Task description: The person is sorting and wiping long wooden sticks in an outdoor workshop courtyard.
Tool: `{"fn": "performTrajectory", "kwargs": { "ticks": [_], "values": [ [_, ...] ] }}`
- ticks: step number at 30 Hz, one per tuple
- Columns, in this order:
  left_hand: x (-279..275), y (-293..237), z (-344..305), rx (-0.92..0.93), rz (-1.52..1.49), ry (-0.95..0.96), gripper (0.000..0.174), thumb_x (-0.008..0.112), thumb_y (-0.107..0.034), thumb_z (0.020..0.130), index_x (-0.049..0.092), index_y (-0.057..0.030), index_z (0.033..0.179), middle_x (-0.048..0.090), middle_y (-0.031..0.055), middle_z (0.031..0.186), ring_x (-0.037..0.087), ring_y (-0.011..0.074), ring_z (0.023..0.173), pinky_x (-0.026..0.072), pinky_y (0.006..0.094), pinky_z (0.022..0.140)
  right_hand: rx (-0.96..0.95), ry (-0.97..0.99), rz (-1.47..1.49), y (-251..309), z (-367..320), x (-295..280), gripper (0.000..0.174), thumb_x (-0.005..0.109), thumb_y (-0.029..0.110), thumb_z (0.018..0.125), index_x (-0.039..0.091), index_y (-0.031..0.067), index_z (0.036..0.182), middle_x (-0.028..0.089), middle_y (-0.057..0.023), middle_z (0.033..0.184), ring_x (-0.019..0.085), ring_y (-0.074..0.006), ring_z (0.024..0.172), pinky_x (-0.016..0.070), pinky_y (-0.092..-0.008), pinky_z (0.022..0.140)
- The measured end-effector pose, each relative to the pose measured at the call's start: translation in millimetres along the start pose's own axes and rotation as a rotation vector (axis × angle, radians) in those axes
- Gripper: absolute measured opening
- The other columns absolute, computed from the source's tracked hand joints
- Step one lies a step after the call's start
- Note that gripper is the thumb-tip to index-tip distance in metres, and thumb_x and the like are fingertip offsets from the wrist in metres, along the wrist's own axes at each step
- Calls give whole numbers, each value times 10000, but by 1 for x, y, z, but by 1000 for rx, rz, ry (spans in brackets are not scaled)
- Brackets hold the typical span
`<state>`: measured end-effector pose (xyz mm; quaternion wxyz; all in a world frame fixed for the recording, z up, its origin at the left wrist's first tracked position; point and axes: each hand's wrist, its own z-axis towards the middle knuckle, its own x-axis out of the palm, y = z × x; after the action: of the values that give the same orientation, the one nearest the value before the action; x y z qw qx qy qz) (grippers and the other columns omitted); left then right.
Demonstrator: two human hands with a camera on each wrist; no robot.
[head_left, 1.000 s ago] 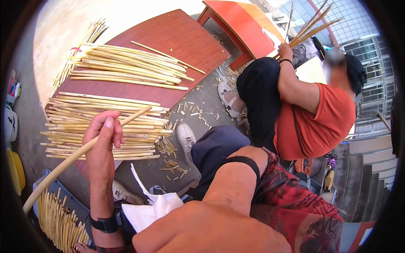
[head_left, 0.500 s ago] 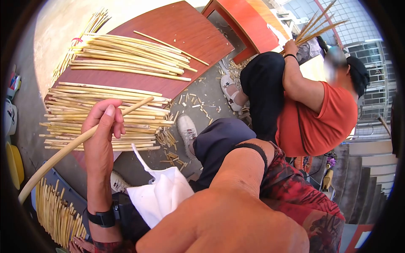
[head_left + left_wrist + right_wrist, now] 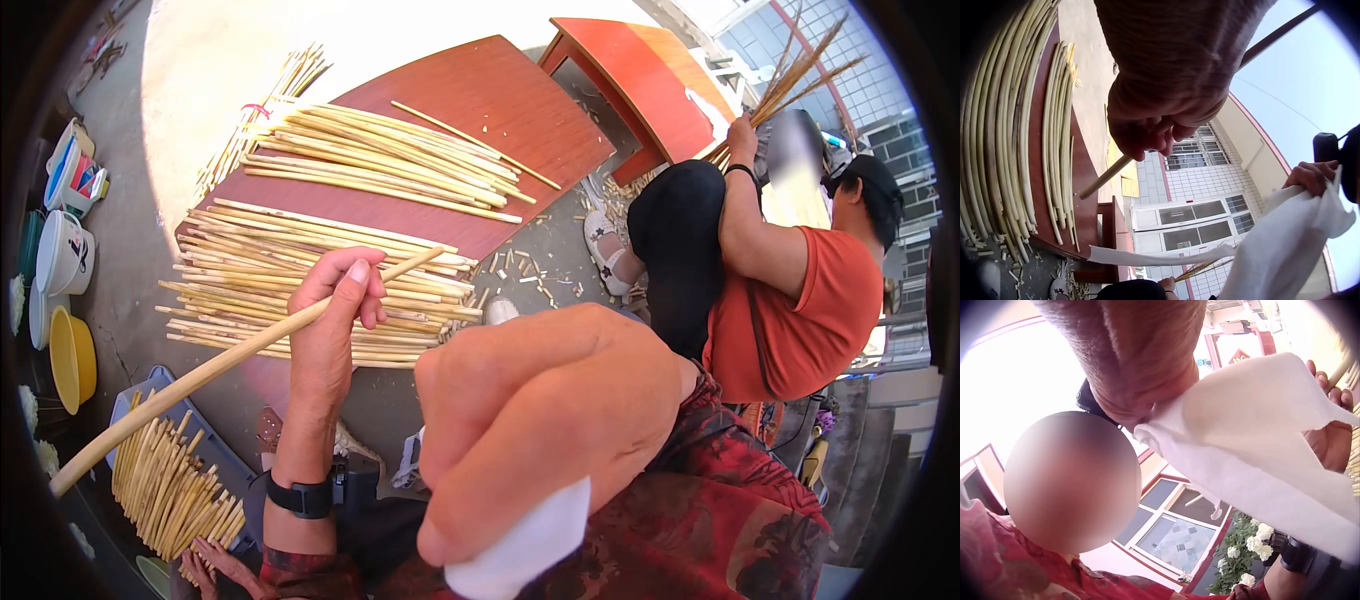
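My left grip (image 3: 335, 290) pinches a stick (image 3: 200, 378); my right grip (image 3: 560, 400) clutches white cloth (image 3: 530, 540). The stick could tip if my pinch slackens.

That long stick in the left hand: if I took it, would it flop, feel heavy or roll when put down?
Probably stiff: the stick runs nearly straight beyond the left hand gripping it. Likely light, since that one hand seems to hold it up alone. It looks round, so it may roll if laid on the table.
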<state>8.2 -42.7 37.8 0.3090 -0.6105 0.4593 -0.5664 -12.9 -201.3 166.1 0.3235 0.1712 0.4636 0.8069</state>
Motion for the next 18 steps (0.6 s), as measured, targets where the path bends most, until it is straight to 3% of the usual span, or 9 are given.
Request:
{"fn": "performTrajectory", "kwargs": {
  "ticks": [1,2,4,5,7,8,12,18],
  "values": [
    [0,-1,0,25,18,-11,185,484,-145,861,568,0,938,504,12,684,422,55,544,369,177,516,132,-46,26,-4,-2,0,140,563,64,764,561,-17,879,541,-153,886,521,-286,861,382,-322,797],
    [0,0,0,24,22,-6,187,490,-149,859,570,0,940,509,13,685,426,54,545,371,177,516,108,-29,32,-11,-2,-3,140,563,64,764,561,-17,879,541,-153,886,521,-286,861,382,-322,797],
    [-1,0,1,42,23,5,187,501,-150,855,572,0,943,517,14,686,432,52,548,372,177,515,96,-142,-100,-24,0,-8,193,566,101,814,557,-45,940,578,-93,845,550,-163,786,418,-244,681],
    [-2,0,2,58,22,10,186,505,-147,853,573,0,944,521,15,686,434,51,549,370,177,514,81,-133,-94,-25,1,-6,193,566,101,814,557,-45,940,578,-93,845,550,-163,786,418,-244,681],
    [-4,0,2,51,5,11,185,504,-141,851,573,2,947,521,16,685,435,53,549,363,176,511,375,-376,226,-25,0,-2,205,582,128,809,554,-34,931,567,-66,886,539,-120,820,422,-237,706],
    [-4,1,2,61,1,9,187,504,-141,850,571,3,948,521,17,684,434,53,546,361,176,503,382,-352,269,-29,-1,-3,208,571,130,819,543,-23,958,552,-56,914,530,-99,839,424,-235,722],
    [-6,1,2,131,56,27,193,505,-144,844,567,4,951,521,20,685,430,51,534,354,178,474,421,-356,399,-30,4,-4,209,559,124,826,530,-23,972,552,-61,915,535,-107,846,424,-240,730],
    [-3,-5,-1,96,9,9,202,512,-159,843,562,6,948,515,16,675,426,45,531,351,177,467,360,-334,404,-33,5,-1,200,554,87,819,517,-26,979,559,-74,937,538,-121,873,420,-244,758]
  ]
}}
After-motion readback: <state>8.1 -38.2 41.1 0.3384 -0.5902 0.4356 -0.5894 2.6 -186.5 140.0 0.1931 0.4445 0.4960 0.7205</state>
